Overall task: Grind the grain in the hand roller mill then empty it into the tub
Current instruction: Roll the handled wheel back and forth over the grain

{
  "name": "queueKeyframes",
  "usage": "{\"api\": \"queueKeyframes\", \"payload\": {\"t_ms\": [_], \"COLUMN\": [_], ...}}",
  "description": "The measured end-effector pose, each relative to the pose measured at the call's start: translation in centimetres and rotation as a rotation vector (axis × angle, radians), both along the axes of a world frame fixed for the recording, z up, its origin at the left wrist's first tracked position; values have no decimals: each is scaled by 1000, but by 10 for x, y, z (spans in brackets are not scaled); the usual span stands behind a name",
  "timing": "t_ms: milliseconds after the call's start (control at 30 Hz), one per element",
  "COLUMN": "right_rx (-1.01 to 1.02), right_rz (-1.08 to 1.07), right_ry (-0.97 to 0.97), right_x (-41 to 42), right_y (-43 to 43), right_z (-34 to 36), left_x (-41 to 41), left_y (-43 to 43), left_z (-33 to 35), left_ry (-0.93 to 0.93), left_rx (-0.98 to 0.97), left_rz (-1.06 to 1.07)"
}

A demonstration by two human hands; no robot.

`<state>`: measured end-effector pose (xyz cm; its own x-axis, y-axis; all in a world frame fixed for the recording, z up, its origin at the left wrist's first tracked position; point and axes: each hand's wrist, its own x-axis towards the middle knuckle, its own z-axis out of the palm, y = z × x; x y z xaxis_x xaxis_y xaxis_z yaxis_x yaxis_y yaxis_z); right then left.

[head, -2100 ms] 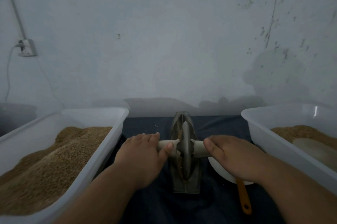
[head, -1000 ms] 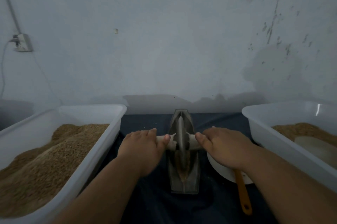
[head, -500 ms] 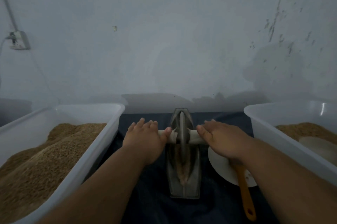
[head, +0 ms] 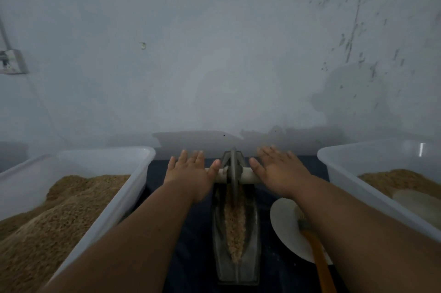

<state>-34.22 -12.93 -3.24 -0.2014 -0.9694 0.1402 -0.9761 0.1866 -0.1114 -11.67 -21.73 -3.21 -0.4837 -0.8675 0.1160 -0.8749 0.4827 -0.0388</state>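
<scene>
Mill [head: 219, 233]: centre of dark worktop [head: 195, 257], between two tubs. Trough [head: 251, 257] lengthwise, near end toward wearer; grain [head: 235, 221] along its bed, coarse, judged only partly crushed. Wheel [head: 232, 166]: upright at far end of trough, on pale axle [head: 247, 174]. Left hand [head: 191, 173]: palm on left end of axle, grip wide, fingers straight and reaching forward, nothing clasped. Right hand [head: 284, 173]: likewise on right end, grip wide, fingers splayed. Left tub [head: 124, 199]: heaped with grain, just beside mill. Right tub [head: 353, 180]: less full, pale object [head: 415, 202] half buried; destination tub not determinable. Scoop [head: 284, 223]: white, orange handle, on worktop between mill and right tub. Step in hand, as judged: rolling stroke at its far limit. Handling notes: press evenly through both palms for an upright wheel in the groove; roll axle under flat palms rather than clutching; draw back the full length of trough to reach uncrushed grain at near end; avoid overrunning far lip, risk of spill onto worktop; empty only after a uniformly fine grind.
</scene>
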Motion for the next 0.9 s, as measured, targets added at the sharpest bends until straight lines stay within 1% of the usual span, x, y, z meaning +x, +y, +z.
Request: {"api": "queueKeyframes", "payload": {"t_ms": [67,133,167,267,333,467,567,667,800,900], "right_rx": [46,77,73,29,-3,30,77,95,89,95], "right_rz": [21,33,40,98,132,129,108,97,105,72], "right_ry": [-75,-113,-106,-50,-33,-150,-225,-230,-189,-112], "right_x": [7,16,22,39,47,50,46,45,38,26], "right_y": [16,37,48,80,96,120,126,122,93,61], "right_z": [5,11,13,18,20,23,22,22,19,13], "left_x": [6,14,20,39,49,60,61,56,43,29], "left_y": [14,36,48,85,103,127,128,117,87,58], "left_z": [2,1,0,1,1,7,10,9,0,0], "left_ry": [-84,-106,-83,76,124,141,132,125,114,75], "left_rx": [-22,-54,-77,-85,-139,-208,-196,-176,-130,-61], "left_rz": [-40,-63,-63,-25,-33,-71,-109,-104,-69,-30]}}
